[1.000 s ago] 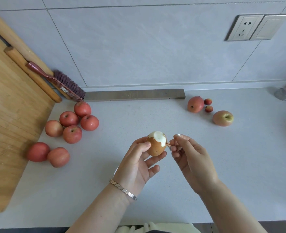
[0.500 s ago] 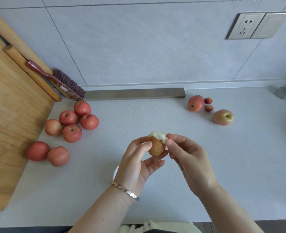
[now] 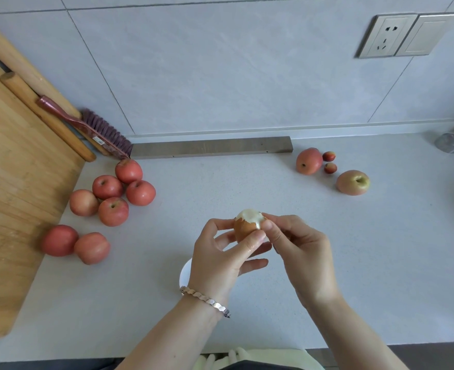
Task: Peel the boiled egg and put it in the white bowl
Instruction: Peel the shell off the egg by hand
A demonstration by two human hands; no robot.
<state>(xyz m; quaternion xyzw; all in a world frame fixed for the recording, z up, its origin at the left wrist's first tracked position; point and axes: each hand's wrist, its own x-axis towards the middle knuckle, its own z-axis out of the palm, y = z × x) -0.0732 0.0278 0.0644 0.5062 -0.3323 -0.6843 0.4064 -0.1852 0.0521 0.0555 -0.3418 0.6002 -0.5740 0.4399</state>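
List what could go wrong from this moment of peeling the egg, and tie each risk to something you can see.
1. The left hand holds the egg by fingertips alone above the counter; it may slip and fall.
2. The right hand picks at the shell edge; pressing hard may gouge the white.
3. The bowl shows beneath the left hand, so shell bits may drop into it.

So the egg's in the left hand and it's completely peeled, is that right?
Not completely. The egg is in the left hand, but only its top is peeled; brown shell covers the rest, and the right hand pinches at it. The head view shows this.
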